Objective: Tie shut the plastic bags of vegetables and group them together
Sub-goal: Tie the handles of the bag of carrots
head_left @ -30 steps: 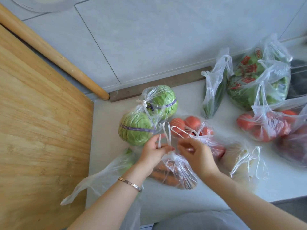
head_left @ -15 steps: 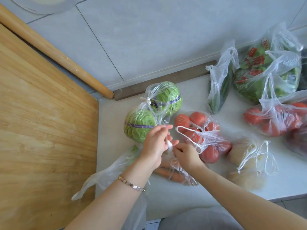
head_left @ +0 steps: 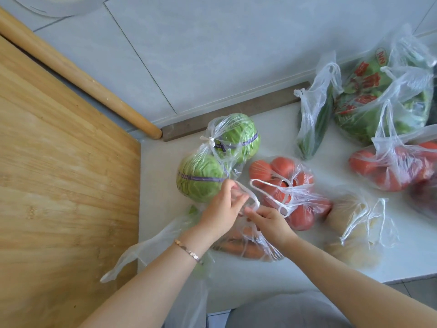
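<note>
A clear plastic bag of carrots point(head_left: 243, 248) lies on the white counter point(head_left: 272, 275) near the front edge. My left hand point(head_left: 221, 213) and my right hand point(head_left: 269, 222) both pinch its twisted handles, which loop between my fingers just above the bag. Behind my hands sits a knotted bag of two green cabbages point(head_left: 212, 162). To the right lies a bag of tomatoes point(head_left: 290, 192) with loose handles, then a bag of potatoes point(head_left: 354, 233), also untied.
A wooden board point(head_left: 59, 185) and rolling pin point(head_left: 78, 74) fill the left. At the back right lie a cucumber bag point(head_left: 314, 114), a leafy greens bag point(head_left: 390, 91) and another tomato bag point(head_left: 397, 166). An empty-looking bag point(head_left: 151, 252) lies by my left wrist.
My hands have drawn closer together over the carrot bag and crossed its handles into a loop. The view has shifted slightly, nothing else moved.
</note>
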{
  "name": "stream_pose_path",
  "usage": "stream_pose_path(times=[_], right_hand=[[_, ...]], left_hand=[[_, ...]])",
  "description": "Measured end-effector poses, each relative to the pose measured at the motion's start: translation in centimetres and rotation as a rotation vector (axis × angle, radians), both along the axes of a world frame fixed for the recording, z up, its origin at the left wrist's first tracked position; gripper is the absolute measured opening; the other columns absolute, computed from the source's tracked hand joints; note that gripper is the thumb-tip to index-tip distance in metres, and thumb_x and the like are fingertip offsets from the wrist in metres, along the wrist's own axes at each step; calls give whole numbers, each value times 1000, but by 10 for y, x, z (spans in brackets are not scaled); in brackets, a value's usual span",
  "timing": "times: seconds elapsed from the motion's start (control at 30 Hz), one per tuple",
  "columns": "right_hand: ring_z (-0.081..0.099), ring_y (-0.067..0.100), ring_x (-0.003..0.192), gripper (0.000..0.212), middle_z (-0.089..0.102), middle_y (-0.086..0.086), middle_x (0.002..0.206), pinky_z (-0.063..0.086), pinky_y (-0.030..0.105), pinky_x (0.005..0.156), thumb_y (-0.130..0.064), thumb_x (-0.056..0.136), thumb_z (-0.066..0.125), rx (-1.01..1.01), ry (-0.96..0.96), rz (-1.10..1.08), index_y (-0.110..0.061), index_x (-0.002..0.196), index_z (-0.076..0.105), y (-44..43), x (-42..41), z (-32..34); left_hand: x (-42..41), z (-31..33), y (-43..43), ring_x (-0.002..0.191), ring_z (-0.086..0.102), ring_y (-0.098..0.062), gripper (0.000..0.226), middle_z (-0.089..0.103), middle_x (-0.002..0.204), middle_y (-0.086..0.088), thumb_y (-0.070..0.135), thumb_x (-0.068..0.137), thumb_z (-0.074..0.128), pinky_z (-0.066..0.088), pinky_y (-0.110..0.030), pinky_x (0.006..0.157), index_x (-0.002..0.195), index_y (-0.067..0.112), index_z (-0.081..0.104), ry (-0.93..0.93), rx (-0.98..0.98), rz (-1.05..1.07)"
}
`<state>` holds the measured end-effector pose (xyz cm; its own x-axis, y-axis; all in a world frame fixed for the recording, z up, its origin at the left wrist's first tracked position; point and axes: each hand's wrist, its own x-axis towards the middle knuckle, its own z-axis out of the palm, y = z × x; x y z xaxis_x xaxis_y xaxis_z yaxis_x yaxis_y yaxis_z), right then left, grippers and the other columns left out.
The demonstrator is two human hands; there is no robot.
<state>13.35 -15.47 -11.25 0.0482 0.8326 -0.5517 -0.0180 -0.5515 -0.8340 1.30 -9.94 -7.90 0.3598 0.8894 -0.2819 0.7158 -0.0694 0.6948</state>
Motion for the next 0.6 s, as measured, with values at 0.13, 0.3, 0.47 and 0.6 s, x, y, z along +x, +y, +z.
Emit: stream_pose_path(times=[0.13,0.3,0.47,0.6], right_hand=[[43,8,51,31,56,-1,56,39,15,55,-25,87,60,45,16,-56,-2,66,65,1,2,-1],[50,7,47,26,59,-5,50,48,15,53,-14,87,59,35,131,-253,-10,62,65,-4,0,-4],[51,7,46,25,60,6,56,51,16,52,-13,88,58,17,151,-324,-5,66,65,0,-2,-5],[47,-1,39,25,51,8,56,40,5,44,-5,89,53,115,-119,-210,-1,65,60,2,1,-1]], left_hand=[[-11,-24,-17,82,61,-11,26,56,93,3,22,89,56,49,-25,71,107,16,38,-88,212,-17],[-11,-33,-24,60,45,1,31,46,74,6,17,79,68,39,-4,60,87,30,41,-267,297,143],[-8,-32,-20,71,53,-9,14,47,79,7,14,81,67,44,-10,70,94,17,62,-186,90,88],[-8,-29,-13,77,57,-11,18,51,74,10,13,88,59,44,-17,78,98,9,72,-115,-38,-67]])
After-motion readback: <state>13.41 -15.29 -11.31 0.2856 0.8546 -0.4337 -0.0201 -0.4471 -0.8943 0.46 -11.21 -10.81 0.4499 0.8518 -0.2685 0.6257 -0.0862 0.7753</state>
